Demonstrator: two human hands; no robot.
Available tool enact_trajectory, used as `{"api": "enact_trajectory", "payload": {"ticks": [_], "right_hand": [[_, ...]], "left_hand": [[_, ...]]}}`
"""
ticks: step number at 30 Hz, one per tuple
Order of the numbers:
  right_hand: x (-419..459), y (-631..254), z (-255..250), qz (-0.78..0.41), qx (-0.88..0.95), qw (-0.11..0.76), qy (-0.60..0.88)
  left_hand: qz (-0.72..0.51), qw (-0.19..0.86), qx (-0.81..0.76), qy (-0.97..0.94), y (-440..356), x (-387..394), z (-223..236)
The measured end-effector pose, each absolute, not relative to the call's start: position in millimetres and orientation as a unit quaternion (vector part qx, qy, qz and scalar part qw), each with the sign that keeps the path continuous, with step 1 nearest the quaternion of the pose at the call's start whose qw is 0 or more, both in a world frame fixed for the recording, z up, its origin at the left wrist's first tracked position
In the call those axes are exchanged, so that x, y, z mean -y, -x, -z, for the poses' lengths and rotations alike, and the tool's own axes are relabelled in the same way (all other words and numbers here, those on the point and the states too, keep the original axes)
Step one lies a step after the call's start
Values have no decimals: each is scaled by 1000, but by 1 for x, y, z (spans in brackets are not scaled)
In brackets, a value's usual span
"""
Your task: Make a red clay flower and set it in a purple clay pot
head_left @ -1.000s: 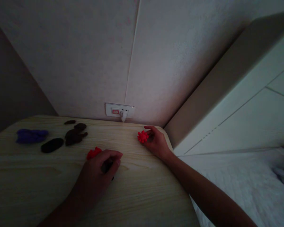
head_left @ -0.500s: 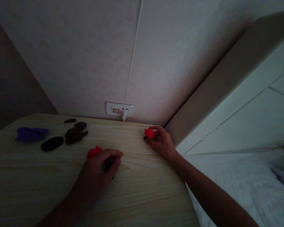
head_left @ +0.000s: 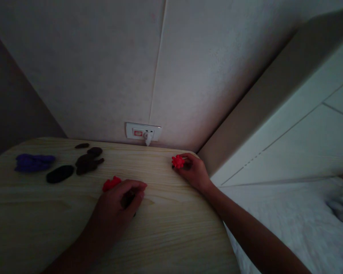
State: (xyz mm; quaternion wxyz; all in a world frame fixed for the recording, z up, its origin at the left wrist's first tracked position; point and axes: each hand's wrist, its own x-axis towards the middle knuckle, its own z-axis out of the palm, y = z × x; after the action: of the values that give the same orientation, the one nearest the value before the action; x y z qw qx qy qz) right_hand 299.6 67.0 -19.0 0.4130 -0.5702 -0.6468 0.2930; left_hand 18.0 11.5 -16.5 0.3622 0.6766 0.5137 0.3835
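Note:
My right hand (head_left: 193,170) pinches a small red knobbly, flower-shaped piece (head_left: 178,161) near the back right corner of the wooden table (head_left: 171,228). A bit of something dark shows below it by the fingertips. My left hand (head_left: 120,203) lies curled on the tabletop at centre left, thumb and fingertips drawn together. Whatever is inside it is hidden, though a dark speck shows under the thumb. Just beyond its knuckles sits a red lumpy piece (head_left: 111,183), partly covered by the hand.
Left of my hands lie a black oval piece (head_left: 60,174), several dark brown lumps (head_left: 87,163) and a purple lump (head_left: 34,162). A socket with a plug (head_left: 143,133) is on the wall behind. A pale panel (head_left: 263,125) and white bedding (head_left: 268,217) border the right side.
The view has shifted slightly, so everything sits a little further left. The red flower-shaped piece has turned slightly in my right hand. My left hand keeps its curled pose.

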Motion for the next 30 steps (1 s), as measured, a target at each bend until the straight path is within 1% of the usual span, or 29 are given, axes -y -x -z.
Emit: {"api": "enact_trajectory", "payload": {"ticks": [3,7,20,30], "right_hand": [[-69,-300,19,-299,633,436,565],[-72,-300,21,-339,612,442,561],[-71,-299,25,-298,635,410,583],[-74,-299,24,-339,612,411,585]], "left_hand": [[-383,364,-513,-676,-18,-12,14],[-389,359,-510,-678,-18,-12,12],[-384,357,-515,-678,-18,-13,17],[-380,360,-519,-676,-18,-13,19]]}}
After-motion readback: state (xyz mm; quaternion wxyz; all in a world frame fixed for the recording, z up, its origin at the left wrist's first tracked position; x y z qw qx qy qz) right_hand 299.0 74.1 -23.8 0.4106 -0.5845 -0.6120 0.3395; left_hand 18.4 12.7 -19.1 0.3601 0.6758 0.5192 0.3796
